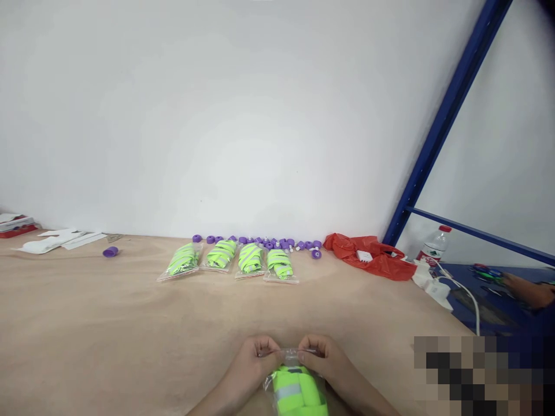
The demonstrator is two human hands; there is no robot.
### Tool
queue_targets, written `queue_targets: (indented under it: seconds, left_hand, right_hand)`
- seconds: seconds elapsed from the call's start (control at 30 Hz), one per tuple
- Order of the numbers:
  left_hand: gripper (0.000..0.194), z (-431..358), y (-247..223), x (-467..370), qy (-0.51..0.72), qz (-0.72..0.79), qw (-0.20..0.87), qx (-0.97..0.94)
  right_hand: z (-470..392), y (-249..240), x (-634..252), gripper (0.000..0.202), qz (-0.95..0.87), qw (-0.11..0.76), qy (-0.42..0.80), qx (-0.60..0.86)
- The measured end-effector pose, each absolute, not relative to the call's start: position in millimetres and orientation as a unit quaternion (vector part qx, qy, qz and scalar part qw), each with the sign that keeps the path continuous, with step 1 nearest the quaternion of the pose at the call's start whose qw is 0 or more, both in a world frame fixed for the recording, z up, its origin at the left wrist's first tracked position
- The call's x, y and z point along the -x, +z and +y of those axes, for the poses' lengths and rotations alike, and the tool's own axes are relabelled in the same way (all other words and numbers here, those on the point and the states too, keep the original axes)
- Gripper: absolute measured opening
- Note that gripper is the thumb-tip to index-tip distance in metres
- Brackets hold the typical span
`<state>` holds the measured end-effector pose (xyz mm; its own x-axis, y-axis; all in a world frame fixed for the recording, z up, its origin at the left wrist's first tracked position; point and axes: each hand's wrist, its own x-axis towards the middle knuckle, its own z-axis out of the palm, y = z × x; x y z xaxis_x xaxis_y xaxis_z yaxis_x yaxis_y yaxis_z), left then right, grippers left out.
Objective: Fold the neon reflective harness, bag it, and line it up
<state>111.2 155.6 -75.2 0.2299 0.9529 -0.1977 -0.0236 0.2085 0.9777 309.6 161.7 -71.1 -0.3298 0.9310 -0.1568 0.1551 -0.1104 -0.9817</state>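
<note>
Between my hands, near the front edge of the view, is a clear zip bag [291, 353] with a folded neon-yellow reflective strap [299, 393] inside. My left hand [258, 361] pinches the bag's top edge on one side. On the other side my right hand [323, 358] pinches the same edge, thumb and fingers closed on it. The lower end of the bag runs out of view. Farther back, several bagged neon straps [184, 259] lie in a row on the brown table [173, 329].
Behind the bags, several small purple caps [284, 243] line the wall; one larger purple piece [110, 252] lies left. White sheets [56, 240] are far left. A red plastic bag [381, 263], a bottle [435, 245] and a white cable [474, 306] are right. Another person's arm [526, 289] shows beyond.
</note>
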Motion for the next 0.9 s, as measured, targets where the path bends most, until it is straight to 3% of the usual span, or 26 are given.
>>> queue_targets:
  seconds: [0.9]
  left_hand:
    - [0.042,156.7,-90.5,-113.1,0.385,0.462,0.613,-0.511]
  right_hand:
    - [157.7,-65.7,-300.4,0.035,-0.595,0.308,0.570,0.476]
